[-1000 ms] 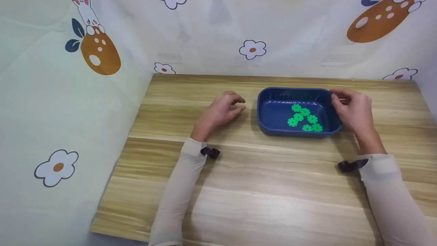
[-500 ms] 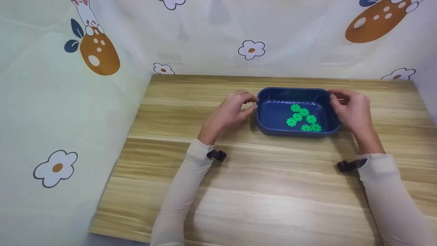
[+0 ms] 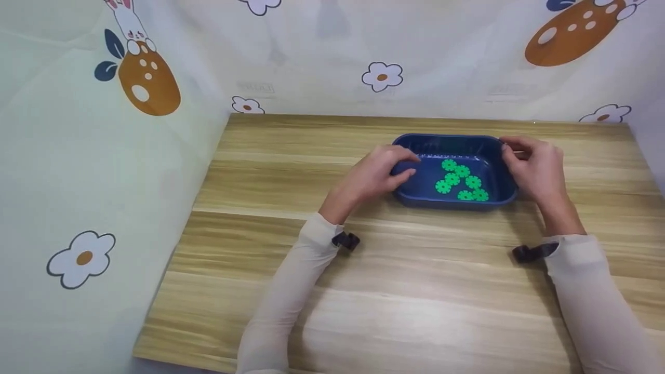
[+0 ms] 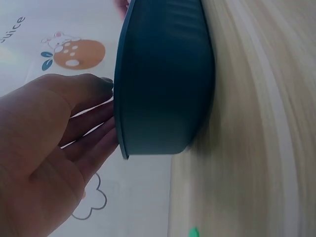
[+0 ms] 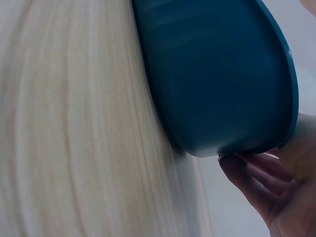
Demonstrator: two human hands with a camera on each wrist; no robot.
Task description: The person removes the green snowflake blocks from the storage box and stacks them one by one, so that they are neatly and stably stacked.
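Note:
A dark blue rectangular plastic tub (image 3: 452, 204) stands on the wooden table. Several bright green notched discs (image 3: 452, 179) lie inside it, mostly toward the right half. My left hand (image 3: 376, 174) reaches over the tub's left end, fingers and thumb loosely bent and spread with nothing between them. The left wrist view shows that hand (image 4: 54, 133) level with the tub's rim, beside the outer wall (image 4: 160, 94). At the right end, my right hand (image 3: 543, 169) grips the tub's far corner. In the right wrist view, its fingers (image 5: 249, 182) lie against the outer wall.
A small green bit (image 4: 193, 232) shows at the lower edge of the left wrist view. Behind the table (image 3: 291, 249) hangs a white printed cloth (image 3: 311, 62), which also covers the left side. A dark camera mount (image 3: 346, 240) sits at the left cuff.
My left hand has moved right, from beside the tub to over its left rim. My right hand stays on the tub's corner. The tub and discs have not moved.

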